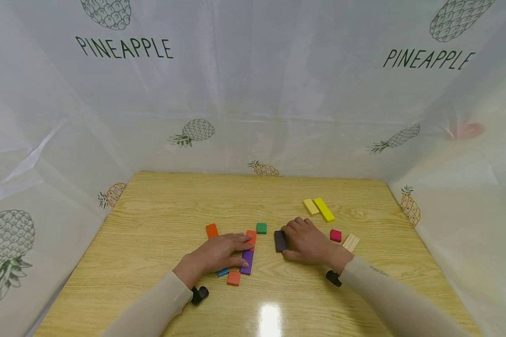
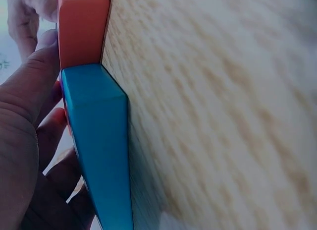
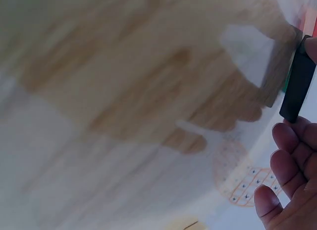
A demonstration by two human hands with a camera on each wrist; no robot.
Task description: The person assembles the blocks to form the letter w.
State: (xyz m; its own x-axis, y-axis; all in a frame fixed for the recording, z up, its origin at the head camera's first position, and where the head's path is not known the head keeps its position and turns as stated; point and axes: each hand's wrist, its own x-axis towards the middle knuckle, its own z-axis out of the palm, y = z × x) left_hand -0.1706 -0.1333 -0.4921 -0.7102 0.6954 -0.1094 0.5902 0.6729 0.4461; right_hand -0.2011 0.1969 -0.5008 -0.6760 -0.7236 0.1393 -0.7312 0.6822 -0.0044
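Note:
My left hand lies palm down with its fingers stretched over an orange block and its thumb on a purple block; these two stand end to end. Partly under that hand are a blue block and a red-orange block. A small orange block sits by the blue one, and the left wrist view shows both close up. Between thumb and fingers my right hand pinches a black block, which appears raised above its reflection in the right wrist view.
A small green block lies between the hands, slightly farther back. Behind the right hand are a pale yellow block and a bright yellow block. A magenta block and plain wood pieces lie near the right wrist.

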